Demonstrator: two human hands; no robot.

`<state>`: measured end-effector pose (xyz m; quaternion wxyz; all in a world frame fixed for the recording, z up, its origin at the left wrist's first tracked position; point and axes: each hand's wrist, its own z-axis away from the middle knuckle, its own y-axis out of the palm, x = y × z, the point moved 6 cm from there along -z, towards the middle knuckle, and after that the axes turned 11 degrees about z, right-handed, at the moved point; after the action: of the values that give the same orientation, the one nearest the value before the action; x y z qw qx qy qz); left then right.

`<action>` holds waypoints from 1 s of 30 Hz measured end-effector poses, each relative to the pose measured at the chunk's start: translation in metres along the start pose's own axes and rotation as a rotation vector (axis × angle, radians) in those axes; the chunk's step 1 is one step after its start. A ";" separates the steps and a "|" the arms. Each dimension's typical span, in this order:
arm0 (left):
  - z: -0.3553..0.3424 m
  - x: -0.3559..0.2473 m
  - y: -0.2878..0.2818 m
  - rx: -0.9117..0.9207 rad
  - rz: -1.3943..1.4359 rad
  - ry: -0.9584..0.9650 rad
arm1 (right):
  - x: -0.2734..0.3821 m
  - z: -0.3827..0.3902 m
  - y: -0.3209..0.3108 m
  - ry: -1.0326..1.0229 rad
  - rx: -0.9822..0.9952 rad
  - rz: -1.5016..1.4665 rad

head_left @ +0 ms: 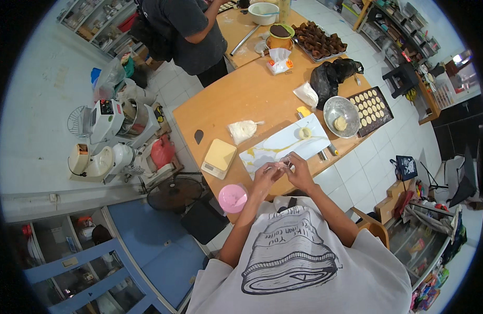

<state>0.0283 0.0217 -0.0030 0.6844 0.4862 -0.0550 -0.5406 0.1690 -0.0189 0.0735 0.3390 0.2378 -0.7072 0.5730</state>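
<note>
My left hand point(266, 179) and my right hand point(301, 176) meet over the near edge of the white board point(273, 142). Fingers of both are closed around a small, shiny thing point(285, 161), too small to name. Yellowish dough scraps and smears lie on the board, with a round dough piece point(304, 133) toward its right end. Left of the board sits a yellow-topped kitchen scale point(219, 158). A pink bowl point(232, 198) stands near my left forearm. By the board's right end are a metal cylinder point(323, 155) and a yellow-handled tool point(333, 150).
Right of the board, a metal bowl point(341, 116) holds dough beside a dark tray point(385, 121) of round dough pieces. Bagged white powder point(243, 131) and a black plastic bag point(326, 83) lie on the wooden table point(210, 112). Another person point(191, 31) stands at the far left.
</note>
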 end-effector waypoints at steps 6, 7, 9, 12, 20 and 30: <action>-0.005 -0.008 -0.018 -0.048 0.016 0.144 | 0.037 -0.010 -0.017 0.050 -0.059 -0.166; -0.005 -0.009 -0.017 -0.046 0.023 0.145 | 0.034 -0.010 -0.019 0.049 -0.055 -0.160; -0.006 -0.013 -0.009 0.014 -0.034 0.170 | 0.027 -0.011 -0.013 -0.016 0.062 -0.151; -0.006 -0.013 0.000 0.053 -0.159 0.175 | 0.011 -0.013 -0.008 -0.004 0.072 -0.105; 0.000 -0.008 0.010 0.013 -0.140 0.366 | 0.005 -0.022 0.000 0.033 0.075 -0.076; -0.019 -0.034 0.017 -0.081 -0.449 0.577 | -0.012 -0.027 -0.010 -0.014 0.058 -0.099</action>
<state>0.0375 0.0595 0.0152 0.5549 0.5911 0.2698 -0.5195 0.1897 0.0048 0.0744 0.3549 0.2863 -0.6801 0.5740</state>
